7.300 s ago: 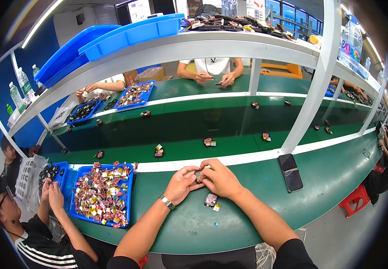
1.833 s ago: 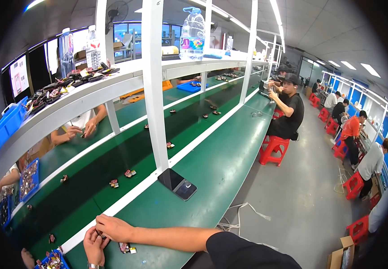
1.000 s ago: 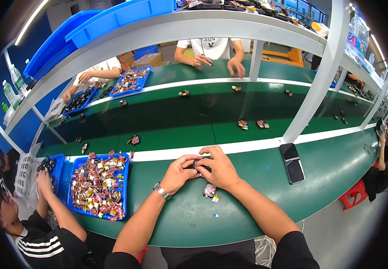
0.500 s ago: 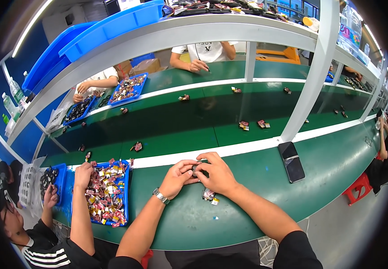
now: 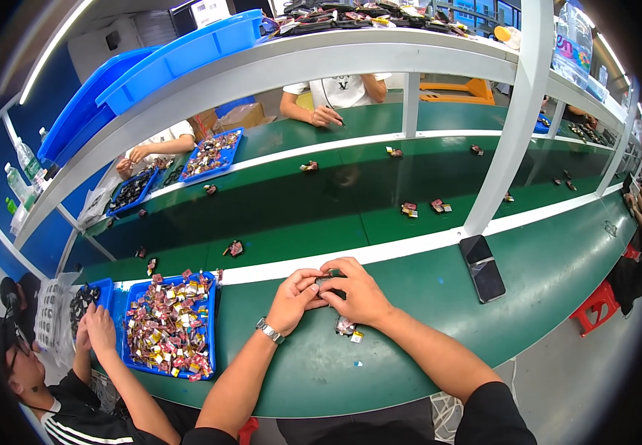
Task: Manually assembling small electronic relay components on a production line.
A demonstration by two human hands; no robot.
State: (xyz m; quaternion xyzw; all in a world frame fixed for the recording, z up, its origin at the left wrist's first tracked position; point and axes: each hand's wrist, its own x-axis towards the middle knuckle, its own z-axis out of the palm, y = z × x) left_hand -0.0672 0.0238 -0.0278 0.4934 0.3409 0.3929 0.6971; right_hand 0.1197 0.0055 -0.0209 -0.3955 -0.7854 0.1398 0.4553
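Note:
Above the green workbench (image 5: 410,341) my left hand (image 5: 291,300) and my right hand (image 5: 359,293) meet. Both sets of fingers are closed round a small black part (image 5: 324,281), mostly hidden by fingers and thumbs. A watch with a metal band circles my left wrist. Just below my right palm lies a small assembly (image 5: 347,327) with a reddish piece and a white-and-yellow tab, not touched by my fingers. A tiny pale scrap (image 5: 358,364) rests nearer the bench edge.
Left of me stands a blue tray (image 5: 213,326) heaped with reddish, white and yellow assemblies; a co-worker sits beside it. A dark phone (image 5: 482,268) lies to the right. Beyond a white rail, assemblies sit on the green belt (image 5: 321,215). A metal post (image 5: 510,141) and shelf rise ahead.
My hands stay together on the black part with small finger shifts. The co-worker's hand has left the tray and joined the other hand. Assemblies on the belt have shifted slightly right.

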